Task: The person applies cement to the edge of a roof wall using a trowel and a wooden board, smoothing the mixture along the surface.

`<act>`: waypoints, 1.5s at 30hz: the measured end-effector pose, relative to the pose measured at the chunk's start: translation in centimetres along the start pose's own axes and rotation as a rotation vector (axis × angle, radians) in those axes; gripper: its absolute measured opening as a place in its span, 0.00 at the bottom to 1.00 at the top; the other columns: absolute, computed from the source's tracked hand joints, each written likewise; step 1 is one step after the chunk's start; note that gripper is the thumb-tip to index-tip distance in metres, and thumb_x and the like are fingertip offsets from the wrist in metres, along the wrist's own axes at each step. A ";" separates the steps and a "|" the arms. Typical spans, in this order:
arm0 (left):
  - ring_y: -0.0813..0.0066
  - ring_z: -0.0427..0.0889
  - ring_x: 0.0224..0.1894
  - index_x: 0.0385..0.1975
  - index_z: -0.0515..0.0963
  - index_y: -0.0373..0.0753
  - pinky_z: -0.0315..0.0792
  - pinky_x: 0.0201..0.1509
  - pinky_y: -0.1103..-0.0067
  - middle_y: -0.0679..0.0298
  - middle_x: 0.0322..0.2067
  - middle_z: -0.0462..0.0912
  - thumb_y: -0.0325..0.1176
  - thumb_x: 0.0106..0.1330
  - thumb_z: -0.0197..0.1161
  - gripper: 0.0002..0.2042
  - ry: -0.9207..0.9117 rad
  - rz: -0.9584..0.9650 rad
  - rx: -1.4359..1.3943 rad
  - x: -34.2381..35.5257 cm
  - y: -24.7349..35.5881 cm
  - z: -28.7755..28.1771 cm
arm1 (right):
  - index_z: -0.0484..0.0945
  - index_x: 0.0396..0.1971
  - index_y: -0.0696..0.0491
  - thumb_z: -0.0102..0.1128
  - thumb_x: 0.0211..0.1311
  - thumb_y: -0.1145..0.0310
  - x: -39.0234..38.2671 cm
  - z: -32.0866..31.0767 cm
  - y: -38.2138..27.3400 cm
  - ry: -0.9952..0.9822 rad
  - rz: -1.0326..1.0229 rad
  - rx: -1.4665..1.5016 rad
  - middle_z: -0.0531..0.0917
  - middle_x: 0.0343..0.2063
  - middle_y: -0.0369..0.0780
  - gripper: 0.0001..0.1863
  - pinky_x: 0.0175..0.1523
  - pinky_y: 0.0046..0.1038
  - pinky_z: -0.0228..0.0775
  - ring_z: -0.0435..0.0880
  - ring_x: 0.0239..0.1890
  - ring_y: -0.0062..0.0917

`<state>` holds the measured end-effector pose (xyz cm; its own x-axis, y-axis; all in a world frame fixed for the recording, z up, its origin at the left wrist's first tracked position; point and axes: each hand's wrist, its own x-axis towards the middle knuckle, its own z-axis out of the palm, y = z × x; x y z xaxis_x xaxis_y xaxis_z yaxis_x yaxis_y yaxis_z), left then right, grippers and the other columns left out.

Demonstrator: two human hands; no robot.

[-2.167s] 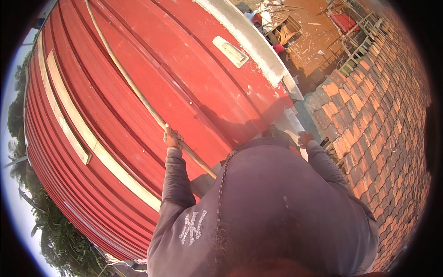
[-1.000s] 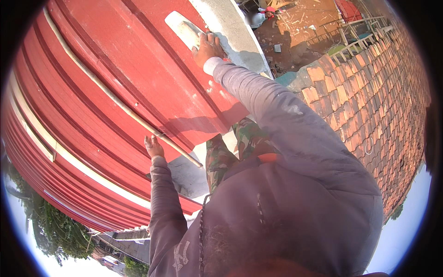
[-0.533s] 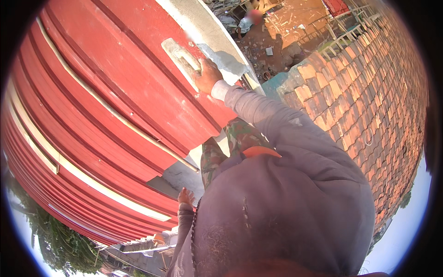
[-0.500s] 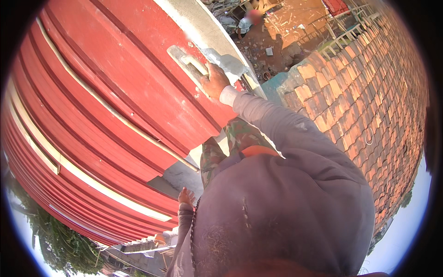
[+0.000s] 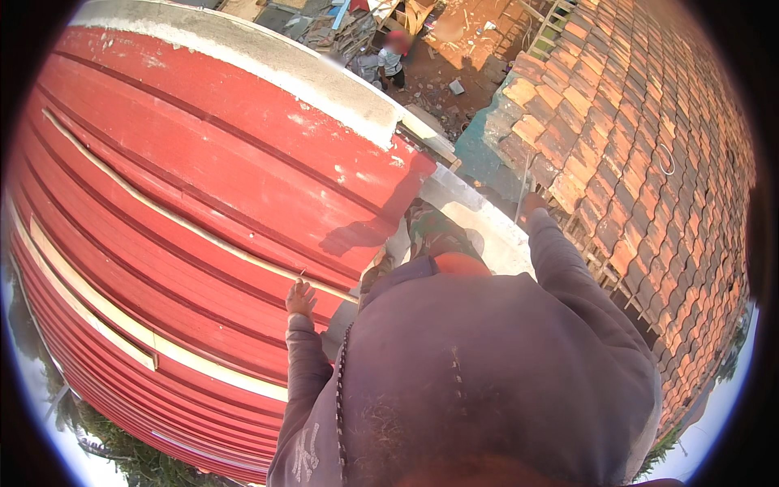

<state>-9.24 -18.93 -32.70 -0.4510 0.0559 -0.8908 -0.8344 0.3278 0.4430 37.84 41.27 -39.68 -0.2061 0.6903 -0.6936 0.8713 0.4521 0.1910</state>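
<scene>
My right hand (image 5: 533,203) is off to the right, beside the edge of the tiled roof. Its fingers are closed around a plastering trowel (image 5: 523,180), whose blade now shows only as a thin pale edge. On the other side, my left hand (image 5: 301,299) is raised over the red metal roofing (image 5: 203,183), empty, with its fingers apart. A band of grey-white mortar (image 5: 268,69) runs along the top edge of the red sheets. Pale splashes dot the red surface near its right end.
Orange clay tiles (image 5: 600,138) slope down on the right. A pale wall top (image 5: 475,203) lies between the roofs. Long wooden strips (image 5: 178,227) rest on the red sheets. Far below, a person (image 5: 391,63) stands among scrap on brown ground.
My right hand has swung right with the trowel, away from the mortar band, and the trowel has turned edge-on. The left hand has risen over the red sheets. The view has turned.
</scene>
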 end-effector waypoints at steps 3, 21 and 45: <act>0.57 0.83 0.50 0.64 0.69 0.43 0.76 0.34 0.60 0.54 0.55 0.79 0.41 0.74 0.51 0.21 -0.210 0.075 -0.007 8.6 -1.7 -2.5 | 0.84 0.41 0.54 0.64 0.60 0.67 -8.2 10.2 6.1 -0.046 0.228 0.398 0.87 0.38 0.46 0.11 0.46 0.33 0.80 0.88 0.41 0.37; 0.58 0.76 0.60 0.62 0.73 0.49 0.73 0.53 0.49 0.62 0.58 0.77 0.34 0.69 0.58 0.20 -0.264 0.609 1.986 17.7 -2.6 4.4 | 0.79 0.52 0.60 0.59 0.65 0.55 -41.6 31.8 0.2 -0.204 1.172 1.643 0.85 0.43 0.45 0.25 0.42 0.43 0.76 0.84 0.39 0.37; 0.60 0.82 0.52 0.59 0.74 0.43 0.75 0.46 0.62 0.60 0.56 0.79 0.45 0.70 0.56 0.21 -0.651 0.210 1.672 0.3 -0.8 45.7 | 0.80 0.45 0.51 0.43 0.72 0.56 -52.0 45.2 -23.5 0.422 1.788 3.128 0.83 0.34 0.39 0.18 0.41 0.39 0.78 0.83 0.37 0.33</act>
<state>5.78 23.86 -37.96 0.0306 0.4035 -0.9145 0.5667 0.7467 0.3484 48.19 -30.80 -39.55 0.2387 -0.1450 -0.9602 -0.9658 0.0673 -0.2503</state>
